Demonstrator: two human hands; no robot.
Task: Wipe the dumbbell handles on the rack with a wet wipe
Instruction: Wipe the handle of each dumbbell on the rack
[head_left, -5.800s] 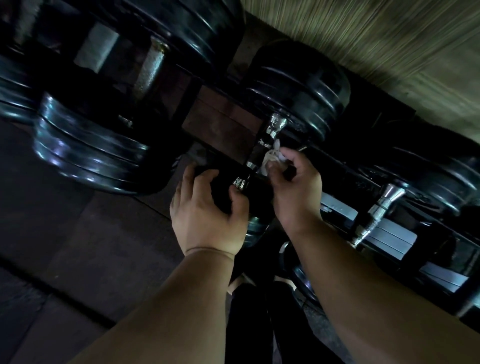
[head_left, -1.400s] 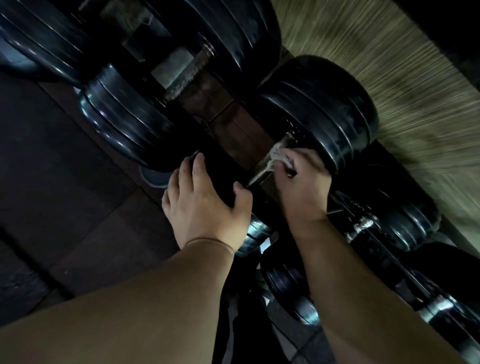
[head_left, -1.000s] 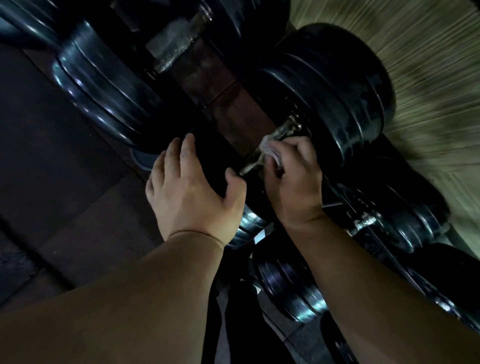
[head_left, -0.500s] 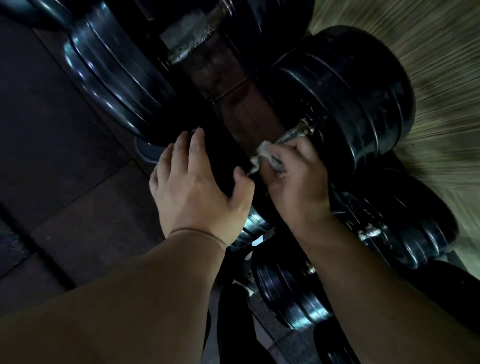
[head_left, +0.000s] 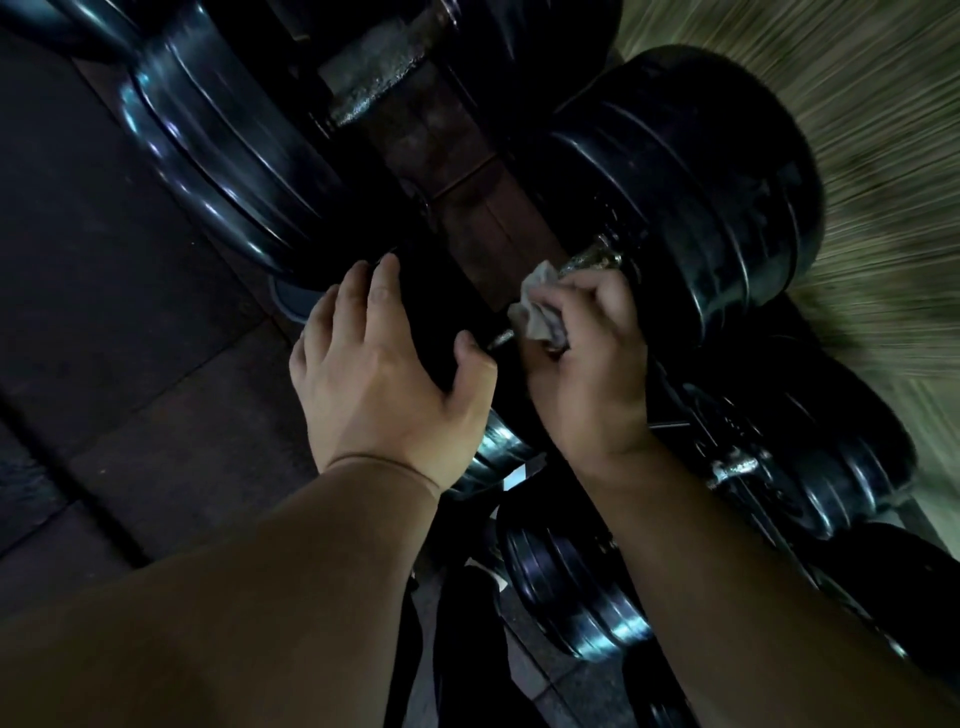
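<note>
– Dim gym: dark floor (head_left: 130, 312), black dumbbells (head_left: 218, 140) along a rack (head_left: 457, 171). What's happening?
– Right hand (head_left: 587, 364) curls a crumpled wet wipe (head_left: 537, 312) round one handle (head_left: 592, 258), mid-wipe. Left hand (head_left: 384, 374), fingers flat, rests on the near weight (head_left: 431, 291). Next, probably rubbing toward the far plate (head_left: 701, 182).

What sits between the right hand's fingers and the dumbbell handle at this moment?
A crumpled wet wipe. In the head view, the right hand pinches it against the metal dumbbell handle, so the fingers do not touch the bar directly there.
</note>
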